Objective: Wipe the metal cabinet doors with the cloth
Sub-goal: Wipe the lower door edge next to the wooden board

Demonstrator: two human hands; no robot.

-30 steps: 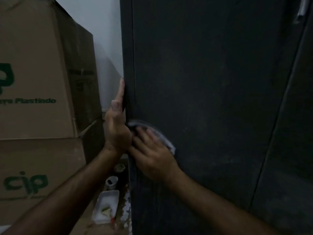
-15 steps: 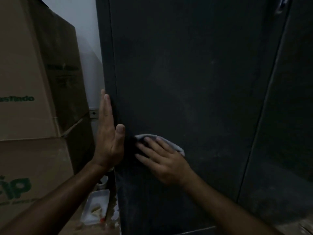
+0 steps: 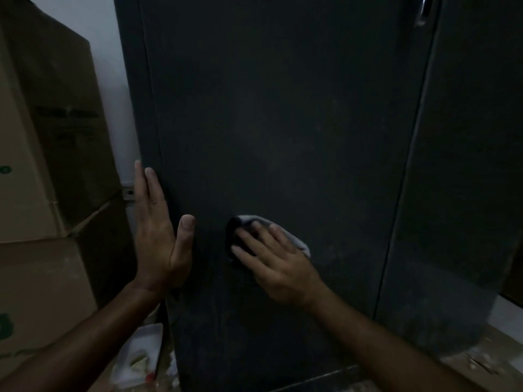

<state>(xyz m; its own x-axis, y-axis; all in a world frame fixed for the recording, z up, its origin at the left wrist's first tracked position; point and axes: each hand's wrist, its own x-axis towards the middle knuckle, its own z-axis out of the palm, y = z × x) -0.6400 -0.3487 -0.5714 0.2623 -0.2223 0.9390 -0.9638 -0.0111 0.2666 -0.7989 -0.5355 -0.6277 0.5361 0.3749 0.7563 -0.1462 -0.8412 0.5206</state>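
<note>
Showing under the right hand (image 3: 278, 265): crumpled grey cloth (image 3: 294, 236), dark at left.

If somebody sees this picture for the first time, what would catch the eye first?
Probably the right hand, pressing a pale cloth flat against the dark metal cabinet door near the middle of the view. Next, the left hand, fingers straight, resting on the door's left edge. Stacked cardboard boxes fill the left side.
</note>
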